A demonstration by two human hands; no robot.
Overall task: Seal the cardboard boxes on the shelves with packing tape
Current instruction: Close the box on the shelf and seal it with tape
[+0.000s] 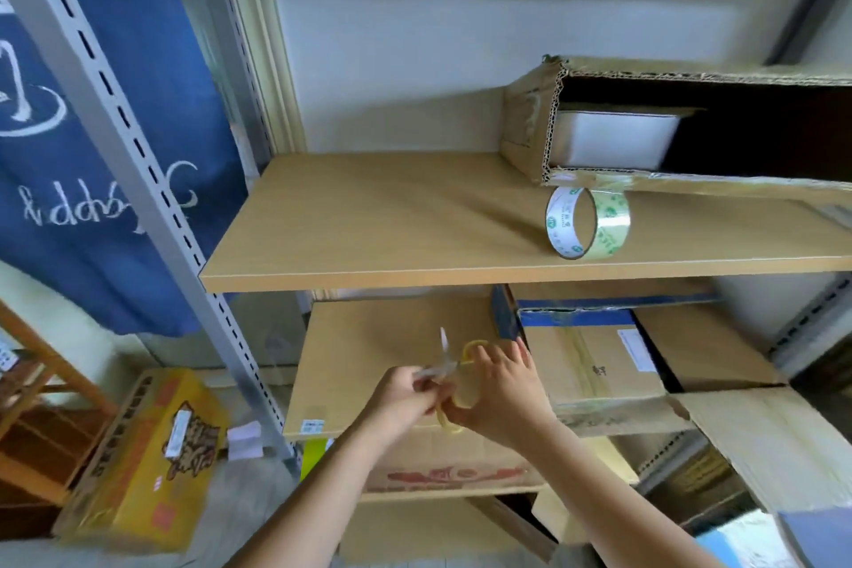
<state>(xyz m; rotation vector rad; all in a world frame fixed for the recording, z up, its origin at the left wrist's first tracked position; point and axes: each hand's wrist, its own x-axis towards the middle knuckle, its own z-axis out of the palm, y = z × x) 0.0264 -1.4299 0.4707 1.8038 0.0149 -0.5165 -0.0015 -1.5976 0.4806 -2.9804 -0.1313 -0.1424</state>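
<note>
Both hands meet low and near on yellow-handled scissors (454, 376): left hand (400, 399) pinches the blades, right hand (500, 397) curls round the handles. The tape roll (588, 221) stands up on the upper shelf (369, 221), well apart, far right, touching the open cardboard box (530, 125).

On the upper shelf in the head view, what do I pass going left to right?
Grey slotted upright → bare stretch of the upper shelf board → roll of clear packing tape, standing on edge → open cardboard box lying on its side, running off the right edge, with a white container inside.
</note>
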